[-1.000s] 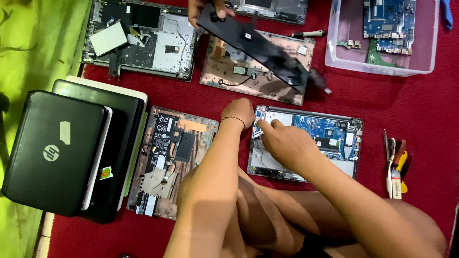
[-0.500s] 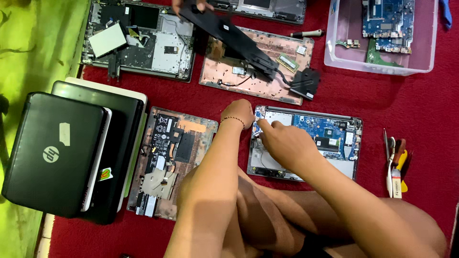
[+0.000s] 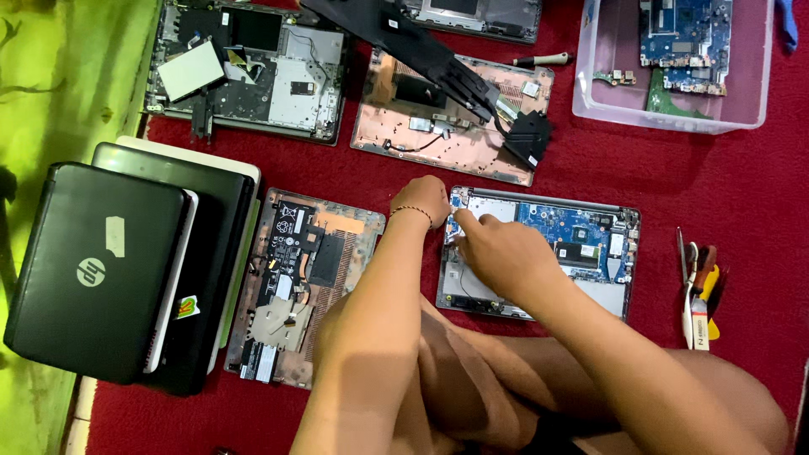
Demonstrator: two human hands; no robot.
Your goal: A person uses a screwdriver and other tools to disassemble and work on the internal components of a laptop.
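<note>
Head view: open laptop base (image 3: 539, 253) flat on red mat (image 3: 725, 194), circuit board exposed. Left hand (image 3: 421, 200) steadies corner; right hand (image 3: 497, 253) presses there, grip hidden, cannot tell. Board looks thin, fragile; hold by frame edges.

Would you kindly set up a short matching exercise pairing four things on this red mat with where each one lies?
Things:
1. clear plastic tub
2. stack of closed laptops
3. hand tools
4. opened laptop base with the blue board

Places:
A. far left, beside the green cloth
B. under both hands, in the middle
C. top right corner, holding circuit boards
D. right edge of the mat, lying loose

Pairs: 1-C, 2-A, 3-D, 4-B
</note>
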